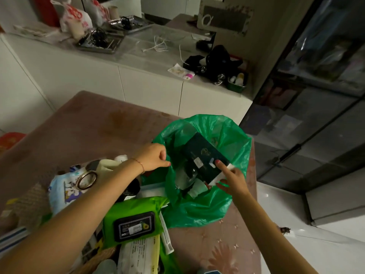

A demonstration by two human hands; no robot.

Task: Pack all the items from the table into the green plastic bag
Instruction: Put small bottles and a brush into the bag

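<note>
1. Left hand [155, 157] pinches the green plastic bag [199, 206] rim, holding its mouth open on the table [83, 131].
2. Right hand [230, 179] grips the dark box [205, 157], index finger extended along it, partly inside the bag.
3. Box long axis runs upper-left to lower-right, tilted.
4. Advice: keep rim taut; slide box down endwise.

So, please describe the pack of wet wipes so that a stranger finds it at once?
Start at the green plastic bag on the table's right side. Just to its left, under the left forearm, lies the wet wipes pack. It alone is bright lime green with a black rectangular lid on top.
</note>
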